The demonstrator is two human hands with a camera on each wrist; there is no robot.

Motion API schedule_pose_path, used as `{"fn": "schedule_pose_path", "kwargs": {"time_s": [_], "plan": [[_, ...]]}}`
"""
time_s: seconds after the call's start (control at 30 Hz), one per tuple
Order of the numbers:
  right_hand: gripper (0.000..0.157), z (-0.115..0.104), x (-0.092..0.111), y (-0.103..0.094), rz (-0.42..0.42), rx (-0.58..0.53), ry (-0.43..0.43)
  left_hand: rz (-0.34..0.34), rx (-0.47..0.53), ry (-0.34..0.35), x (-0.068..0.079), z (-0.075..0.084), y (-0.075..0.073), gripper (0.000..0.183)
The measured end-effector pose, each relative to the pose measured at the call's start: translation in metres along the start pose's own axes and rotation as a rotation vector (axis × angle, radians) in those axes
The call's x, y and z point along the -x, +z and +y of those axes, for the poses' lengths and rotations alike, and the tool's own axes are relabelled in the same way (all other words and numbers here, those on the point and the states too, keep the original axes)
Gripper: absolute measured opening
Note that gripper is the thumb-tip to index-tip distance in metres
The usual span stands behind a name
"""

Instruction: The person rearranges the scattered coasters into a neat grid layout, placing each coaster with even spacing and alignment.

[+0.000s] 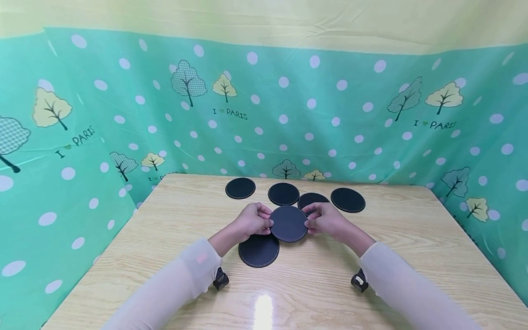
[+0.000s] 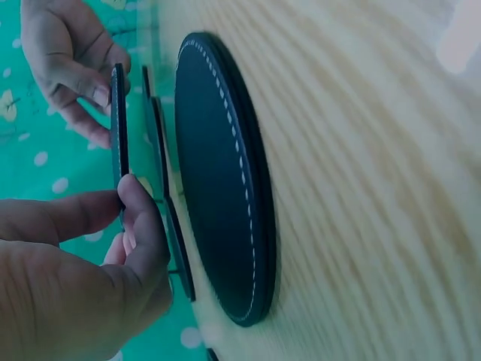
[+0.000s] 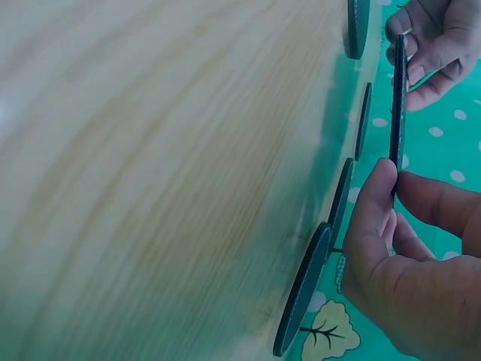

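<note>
Pale sleeves (image 1: 173, 277) lead to the left hand (image 1: 252, 220) and right hand (image 1: 327, 222), both pinching one black coaster (image 1: 288, 224) above the table (image 1: 317, 284), not yet set down, while five other coasters (image 1: 259, 253) already lie flat.

Bright from the head, shiny toward the near edge of the table (image 1: 313, 284). Dimmer, blurrier from both wrists.

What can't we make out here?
Underside of held disc: turned away in head view, edge-on in both wrist views.
Lower part of back-row disc second from right: head view, behind right hand.
Dark sliver: left wrist, cut off by bottom edge.
Topmost disc: right wrist, cut off by top edge.
</note>
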State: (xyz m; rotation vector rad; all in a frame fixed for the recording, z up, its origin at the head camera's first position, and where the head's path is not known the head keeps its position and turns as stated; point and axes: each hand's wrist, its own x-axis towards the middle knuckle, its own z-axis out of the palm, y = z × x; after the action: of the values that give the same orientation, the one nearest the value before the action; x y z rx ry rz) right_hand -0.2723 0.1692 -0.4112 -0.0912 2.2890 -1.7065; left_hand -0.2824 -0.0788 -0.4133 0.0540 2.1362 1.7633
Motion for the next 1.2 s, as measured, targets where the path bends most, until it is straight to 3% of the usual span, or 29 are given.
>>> {"fn": "schedule_pose_path", "kwargs": {"time_s": [0.37,0.9,1.2], "plan": [[0.043,0.007,0.017,-0.011,-0.051,0.048,-0.03,-0.077,-0.017,-0.011,0.009,-0.009,0.016,0.038],[0.038,0.016,0.033,-0.014,-0.049,0.093,0.049,-0.11,-0.069,-0.016,0.019,-0.01,0.033,0.037],[0.041,0.022,0.039,-0.014,-0.074,0.047,0.085,-0.115,-0.135,-0.007,0.023,-0.007,0.037,0.036]]}}
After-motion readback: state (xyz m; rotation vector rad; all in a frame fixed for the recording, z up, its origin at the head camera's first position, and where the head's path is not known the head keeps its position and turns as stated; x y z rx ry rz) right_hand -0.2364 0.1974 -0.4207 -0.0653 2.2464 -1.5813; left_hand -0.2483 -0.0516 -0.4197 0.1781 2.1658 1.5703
